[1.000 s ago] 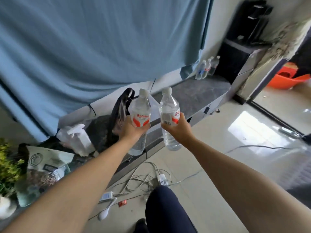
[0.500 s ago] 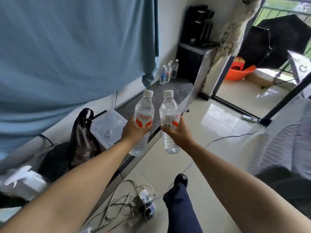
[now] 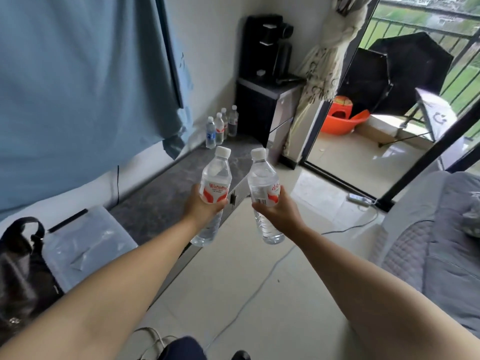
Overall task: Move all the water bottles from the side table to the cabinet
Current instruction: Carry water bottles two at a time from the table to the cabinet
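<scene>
Nearest, low in the frame, both forearms reach forward; the left hand [image 3: 201,207] wraps its fingers round the labelled waist of one water bottle [image 3: 214,189], and the right hand [image 3: 276,213] curls round the label of a second bottle [image 3: 263,189], both carried upright, side by side but apart, at mid-frame above the floor and the counter's edge. Each bottle looks full and capped, so it should feel moderately heavy for one hand; the thin clear plastic likely gives under a hard squeeze and may be slick, so the ribbed middle at the label seems the safest hold, not the neck; a drop would probably dent it, not break it. Beyond, the grey counter [image 3: 166,203] runs toward the upper centre; at its far end stand four more bottles [image 3: 220,127] in a close row against the wall, beside a dark cabinet [image 3: 255,110].
</scene>
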{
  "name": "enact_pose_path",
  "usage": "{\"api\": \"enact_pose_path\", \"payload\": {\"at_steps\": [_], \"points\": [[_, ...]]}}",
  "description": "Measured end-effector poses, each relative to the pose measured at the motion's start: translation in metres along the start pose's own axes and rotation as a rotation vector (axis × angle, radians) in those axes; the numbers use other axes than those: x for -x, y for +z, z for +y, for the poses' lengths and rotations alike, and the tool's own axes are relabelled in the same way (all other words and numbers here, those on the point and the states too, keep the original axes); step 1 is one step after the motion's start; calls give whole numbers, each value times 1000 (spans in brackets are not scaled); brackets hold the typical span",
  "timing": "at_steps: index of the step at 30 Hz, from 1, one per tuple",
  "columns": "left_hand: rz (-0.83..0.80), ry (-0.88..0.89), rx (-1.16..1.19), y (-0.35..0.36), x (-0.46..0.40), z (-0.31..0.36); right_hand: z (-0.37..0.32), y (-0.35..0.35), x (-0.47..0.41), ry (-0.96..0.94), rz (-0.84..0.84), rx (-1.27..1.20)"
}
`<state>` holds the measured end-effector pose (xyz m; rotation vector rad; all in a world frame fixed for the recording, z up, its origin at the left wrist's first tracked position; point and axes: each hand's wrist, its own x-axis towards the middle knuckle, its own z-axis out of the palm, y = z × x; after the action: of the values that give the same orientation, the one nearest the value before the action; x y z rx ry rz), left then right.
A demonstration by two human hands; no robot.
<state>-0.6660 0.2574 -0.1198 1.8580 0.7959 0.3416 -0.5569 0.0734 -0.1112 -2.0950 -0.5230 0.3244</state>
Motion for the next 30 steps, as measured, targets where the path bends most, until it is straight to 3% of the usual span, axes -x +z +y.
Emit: {"api": "enact_pose_path", "payload": {"at_steps": [10, 15, 30], "points": [[32, -1, -46, 61, -100, 63, 38, -53, -101, 27, 37, -105], [-36, -27, -18, 91, -150, 61, 51, -57, -158, 51, 18, -93], [-10, -194, 70, 181, -453, 92, 52, -57, -487, 117, -48, -102]]}}
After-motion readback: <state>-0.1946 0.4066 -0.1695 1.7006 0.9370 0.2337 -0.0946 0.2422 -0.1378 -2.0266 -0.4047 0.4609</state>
